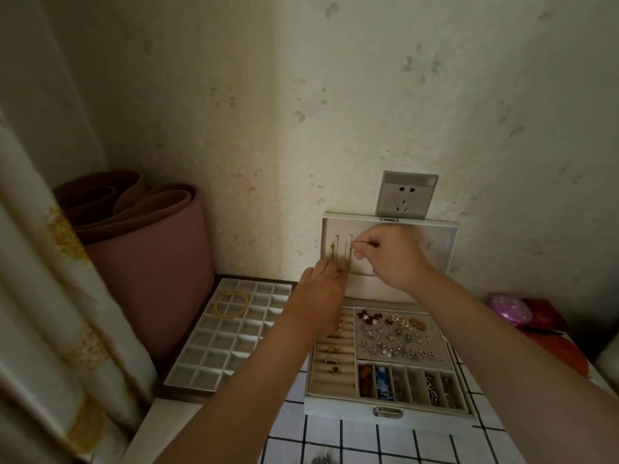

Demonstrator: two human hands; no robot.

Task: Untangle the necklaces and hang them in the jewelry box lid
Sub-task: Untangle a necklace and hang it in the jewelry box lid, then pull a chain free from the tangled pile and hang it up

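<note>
Wallpapered wall fills upper frame; checked tablecloth cut off at bottom edge. Open jewelry box lower centre, lid upright against wall, its middle hidden by your hands. Gold necklaces hang vertical in lid's left half. Your right hand pinches one top end, thumb to forefinger; your left hand at bottom ends, finger grip blurred, cannot tell

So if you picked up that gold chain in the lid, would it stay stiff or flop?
Probably floppy: the gold chain hangs straight down in the lid. Likely light, since the right hand pinches it with fingertips alone. So thin it may tangle easily.
</note>
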